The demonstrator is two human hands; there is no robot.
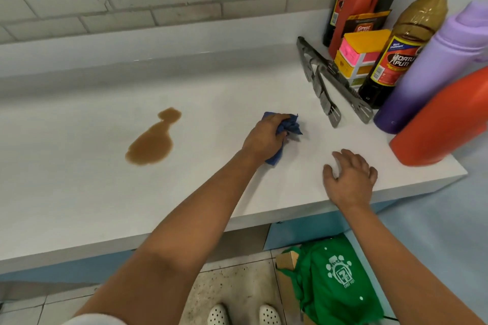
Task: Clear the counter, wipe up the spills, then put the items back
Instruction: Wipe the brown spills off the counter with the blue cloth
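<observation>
A brown liquid spill [153, 141] lies on the white counter [79, 192], left of centre. My left hand [265, 137] grips a crumpled blue cloth [290, 126] pressed on the counter, well to the right of the spill. My right hand [348, 178] rests with spread fingers flat on the counter near its front right edge, holding nothing. Bottles and boxes stand grouped in the right back corner.
At the right stand an orange bottle [443, 124], a purple bottle [433, 68], two brown sauce bottles [404, 45], a red bottle [356, 8] and stacked boxes [356, 58]. Metal tongs [324, 87] lie beside them. A green bag [335, 280] sits on the floor below.
</observation>
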